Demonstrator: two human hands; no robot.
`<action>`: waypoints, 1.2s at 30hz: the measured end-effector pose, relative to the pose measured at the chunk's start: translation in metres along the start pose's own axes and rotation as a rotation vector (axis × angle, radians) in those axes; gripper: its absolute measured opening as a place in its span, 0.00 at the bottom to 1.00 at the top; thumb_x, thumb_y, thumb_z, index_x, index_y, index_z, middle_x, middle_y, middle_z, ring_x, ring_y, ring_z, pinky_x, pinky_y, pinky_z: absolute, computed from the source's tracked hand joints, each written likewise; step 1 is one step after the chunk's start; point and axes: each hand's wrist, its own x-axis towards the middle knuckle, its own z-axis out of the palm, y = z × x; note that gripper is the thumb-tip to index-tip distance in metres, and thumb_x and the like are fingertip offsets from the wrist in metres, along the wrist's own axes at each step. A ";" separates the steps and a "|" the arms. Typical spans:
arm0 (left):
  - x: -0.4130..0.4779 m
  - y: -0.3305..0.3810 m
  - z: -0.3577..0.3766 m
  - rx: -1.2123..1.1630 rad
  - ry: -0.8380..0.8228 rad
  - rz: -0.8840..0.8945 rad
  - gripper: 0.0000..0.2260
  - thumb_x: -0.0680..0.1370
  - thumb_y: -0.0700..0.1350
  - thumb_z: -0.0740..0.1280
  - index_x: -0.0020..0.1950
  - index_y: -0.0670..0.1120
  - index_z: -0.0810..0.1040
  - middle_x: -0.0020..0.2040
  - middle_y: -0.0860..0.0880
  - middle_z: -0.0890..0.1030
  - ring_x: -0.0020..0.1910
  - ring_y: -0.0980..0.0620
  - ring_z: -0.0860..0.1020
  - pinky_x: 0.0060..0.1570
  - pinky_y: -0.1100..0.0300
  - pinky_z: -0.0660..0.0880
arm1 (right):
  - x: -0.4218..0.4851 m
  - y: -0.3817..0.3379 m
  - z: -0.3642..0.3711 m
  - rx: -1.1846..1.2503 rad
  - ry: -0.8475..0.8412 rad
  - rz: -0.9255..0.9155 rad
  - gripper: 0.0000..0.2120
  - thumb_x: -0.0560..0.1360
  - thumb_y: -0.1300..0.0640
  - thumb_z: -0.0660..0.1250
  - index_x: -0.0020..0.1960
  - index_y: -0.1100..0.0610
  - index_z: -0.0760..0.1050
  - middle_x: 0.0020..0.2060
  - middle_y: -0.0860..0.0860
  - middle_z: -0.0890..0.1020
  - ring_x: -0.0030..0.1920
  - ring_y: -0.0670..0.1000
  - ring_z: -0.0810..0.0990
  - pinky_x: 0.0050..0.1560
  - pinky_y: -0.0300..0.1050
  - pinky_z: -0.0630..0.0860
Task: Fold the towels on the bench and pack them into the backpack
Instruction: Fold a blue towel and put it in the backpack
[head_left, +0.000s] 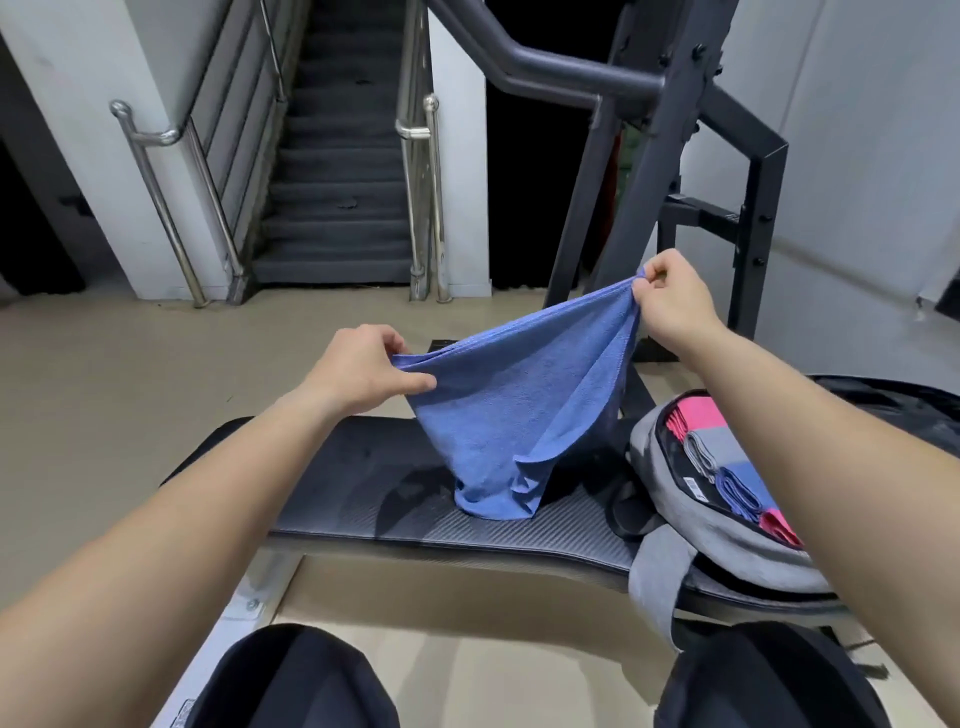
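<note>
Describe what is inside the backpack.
The backpack holds folded towels: pink, grey, blue, pink. Anything beneath them, and the part behind the right arm, is hidden.

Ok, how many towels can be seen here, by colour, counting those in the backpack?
Blue: 2, held blue towel and packed blue towel
Pink: 2, upper pink towel and lower pink towel
Grey: 1, grey towel
Total: 5 towels

Black padded table (363, 467), textured top, stands on beige floor (130, 389). Blue towel (519, 405): only its bunched lower end rests mid-table, the rest is raised off it. Grey backpack (727, 540) lies open at the right end, with a strap hanging over the near edge.
</note>
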 end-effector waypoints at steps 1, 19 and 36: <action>0.000 0.002 -0.005 0.029 -0.009 0.032 0.15 0.67 0.54 0.78 0.48 0.49 0.82 0.42 0.54 0.81 0.44 0.52 0.78 0.46 0.57 0.76 | 0.002 -0.008 -0.003 0.002 0.004 -0.005 0.03 0.80 0.59 0.58 0.50 0.53 0.70 0.38 0.47 0.73 0.37 0.48 0.70 0.36 0.42 0.68; 0.006 0.009 -0.031 -0.233 0.392 -0.051 0.09 0.81 0.50 0.63 0.57 0.45 0.75 0.51 0.51 0.77 0.49 0.51 0.72 0.48 0.59 0.65 | -0.015 -0.019 -0.005 -0.027 -0.109 0.022 0.21 0.81 0.59 0.57 0.31 0.51 0.55 0.27 0.48 0.60 0.29 0.50 0.58 0.33 0.44 0.59; 0.098 -0.073 0.128 -0.239 0.146 -0.296 0.05 0.78 0.47 0.69 0.43 0.52 0.75 0.38 0.52 0.81 0.35 0.48 0.85 0.46 0.51 0.82 | 0.025 0.116 0.118 -0.061 -0.111 0.321 0.09 0.81 0.58 0.57 0.42 0.51 0.64 0.50 0.51 0.79 0.34 0.54 0.82 0.26 0.43 0.72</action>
